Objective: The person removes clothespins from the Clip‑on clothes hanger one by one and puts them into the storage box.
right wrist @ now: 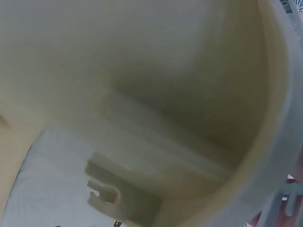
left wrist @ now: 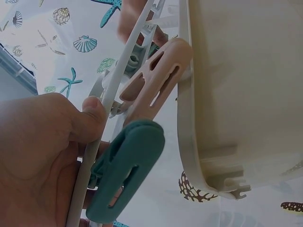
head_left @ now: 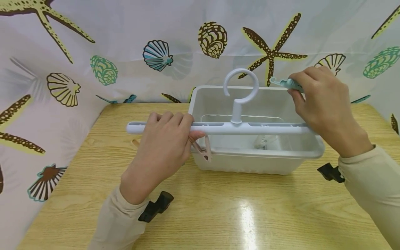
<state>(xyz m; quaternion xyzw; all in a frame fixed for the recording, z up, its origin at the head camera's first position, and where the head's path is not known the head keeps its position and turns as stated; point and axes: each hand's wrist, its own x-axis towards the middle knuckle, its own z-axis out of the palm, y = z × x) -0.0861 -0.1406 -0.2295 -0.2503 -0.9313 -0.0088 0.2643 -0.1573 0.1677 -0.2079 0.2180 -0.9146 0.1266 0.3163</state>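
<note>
left hand [head_left: 165,139] grips hanger bar [head_left: 218,127] | right hand [head_left: 318,100] pinches, apparently, teal clip [head_left: 282,82] | both over bin [head_left: 259,158]

Left hand [head_left: 162,139]: grips the left end of the white clip hanger [head_left: 231,127], fingers curled over its bar.
Right hand [head_left: 322,104]: pinches a light blue clothespin [head_left: 285,83] above the hanger's right end.
Pink clothespin [head_left: 201,149]: hangs under the bar beside the left hand.
White plastic bin [head_left: 259,159]: stands on the wooden counter [head_left: 218,208], under the hanger.
</note>
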